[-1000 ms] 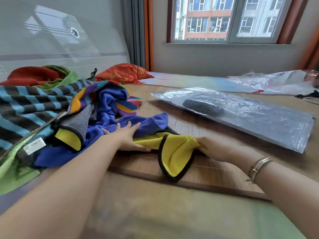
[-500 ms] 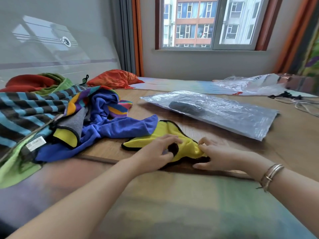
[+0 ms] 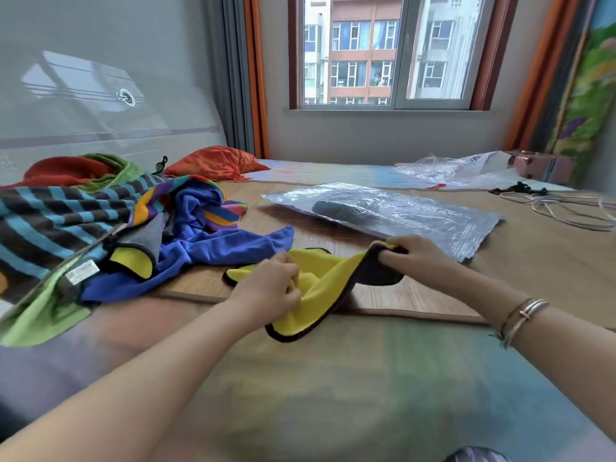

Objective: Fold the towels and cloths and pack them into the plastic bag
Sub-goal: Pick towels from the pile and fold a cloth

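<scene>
Yellow microfibre cloth (image 3: 328, 281) with black trim and dark reverse: on the woven bamboo mat (image 3: 520, 261). Heap of striped and blue towels (image 3: 100, 225): left of cloth. Clear plastic bag (image 3: 416, 211): beyond cloth. Left hand (image 3: 271, 285): fingers pinching near corner. Right hand (image 3: 416, 256): clamped on far corner.

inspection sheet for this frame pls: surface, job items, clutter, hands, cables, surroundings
Surface: woven mat over a bed.
Job's things: yellow cloth with black trim, held up off the mat; flat plastic bag with a dark item inside; towel pile at left, unfolded.
Clutter: crumpled clear bags at far right.
Hands: left hand and right hand each grip the yellow cloth.
Cables: pale cord coiled at right.
Surroundings: window, orange curtains.
</scene>
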{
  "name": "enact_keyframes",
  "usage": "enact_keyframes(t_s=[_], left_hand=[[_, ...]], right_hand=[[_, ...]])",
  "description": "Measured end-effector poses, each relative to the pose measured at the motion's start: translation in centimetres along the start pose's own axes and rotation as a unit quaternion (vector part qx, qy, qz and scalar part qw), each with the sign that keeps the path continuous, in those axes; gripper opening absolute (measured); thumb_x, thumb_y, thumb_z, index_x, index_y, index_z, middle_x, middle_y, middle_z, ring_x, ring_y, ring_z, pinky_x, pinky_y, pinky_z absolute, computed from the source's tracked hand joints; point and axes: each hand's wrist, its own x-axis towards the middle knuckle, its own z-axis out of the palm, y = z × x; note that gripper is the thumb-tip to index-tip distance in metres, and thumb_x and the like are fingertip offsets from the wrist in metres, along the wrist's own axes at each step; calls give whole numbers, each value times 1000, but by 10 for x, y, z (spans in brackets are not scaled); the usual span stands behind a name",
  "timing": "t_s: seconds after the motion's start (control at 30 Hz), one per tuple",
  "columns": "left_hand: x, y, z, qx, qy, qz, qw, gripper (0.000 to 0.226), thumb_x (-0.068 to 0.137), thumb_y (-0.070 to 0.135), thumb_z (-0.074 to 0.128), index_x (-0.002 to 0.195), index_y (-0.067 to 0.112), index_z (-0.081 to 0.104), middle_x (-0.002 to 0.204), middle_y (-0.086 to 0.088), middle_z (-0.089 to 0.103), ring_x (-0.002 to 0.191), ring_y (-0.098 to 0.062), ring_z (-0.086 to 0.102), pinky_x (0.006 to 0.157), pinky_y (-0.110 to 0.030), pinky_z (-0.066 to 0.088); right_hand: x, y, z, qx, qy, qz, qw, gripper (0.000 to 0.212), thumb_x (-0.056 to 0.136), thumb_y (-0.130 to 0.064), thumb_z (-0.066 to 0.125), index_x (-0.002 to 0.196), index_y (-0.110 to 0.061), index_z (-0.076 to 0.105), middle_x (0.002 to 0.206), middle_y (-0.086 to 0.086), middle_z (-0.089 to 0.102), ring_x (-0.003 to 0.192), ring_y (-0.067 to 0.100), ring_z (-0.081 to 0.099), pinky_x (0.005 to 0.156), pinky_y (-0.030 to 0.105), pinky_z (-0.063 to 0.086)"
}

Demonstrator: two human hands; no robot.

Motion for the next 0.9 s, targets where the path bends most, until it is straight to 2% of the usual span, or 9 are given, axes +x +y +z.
enact_keyframes(t_s=[0.13,0.3,0.43,0.5,0.6,0.63,0.7,0.77,0.9], left_hand=[[5,0,-45,-196,49,-61,978,42,76,-16,38,68,17,62,70,3,60,60,-1,54,56,-9,34],[0,10,-72,-336,12,-59,940,40,82,-19,31,78,4,63,47,15,55,42,3,45,44,-7,30],[-2,22,-70,-413,-48,-69,907,23,99,14,45,98,11,68,85,6,67,64,5,58,60,-12,44],[-1,33,-68,-395,-102,-117,906,33,97,45,44,112,22,62,100,11,64,77,6,59,65,-16,45],[4,43,-57,-354,-124,-126,919,52,80,70,53,118,34,54,107,18,60,91,8,56,67,-15,41],[4,45,-54,-336,-122,-102,928,58,76,68,63,122,35,51,110,18,61,95,8,56,69,-14,42],[7,44,-49,-301,-103,-84,944,50,77,39,76,119,28,52,108,11,65,92,2,60,70,-15,48],[11,34,-47,-251,-71,-98,961,38,77,13,70,111,16,52,100,-3,66,87,-13,63,70,-25,49],[12,-15,-45,-96,-80,-140,982,21,74,2,57,83,19,52,86,-9,61,84,-27,60,61,-31,41]], right_hand=[[2,-14,-19,218,-4,79,973,23,93,-19,51,74,-11,60,73,8,58,71,19,56,66,30,46],[7,-45,-26,292,12,105,951,19,98,-22,49,89,-11,62,74,7,64,55,13,61,49,16,49],[15,-58,-18,304,-11,139,942,20,97,-26,52,85,-13,63,71,3,67,57,11,62,54,18,52],[18,-60,-11,324,-32,150,934,20,94,-31,59,89,-13,65,73,3,71,64,14,66,61,24,56],[20,-67,1,338,-87,140,927,23,92,-34,63,92,-11,65,72,3,71,60,12,67,54,23,55],[21,-69,4,344,-103,133,924,22,92,-32,62,91,-11,65,73,3,71,61,12,67,54,23,55],[24,-70,7,346,-133,116,921,14,92,-25,62,92,-11,65,79,6,71,67,15,67,61,27,58],[26,-67,4,317,-147,98,932,4,91,-16,61,91,-13,64,80,5,69,71,16,65,64,29,58],[34,-49,-3,172,-114,88,975,15,89,-8,51,90,-19,60,67,-2,63,55,11,61,49,25,49]])
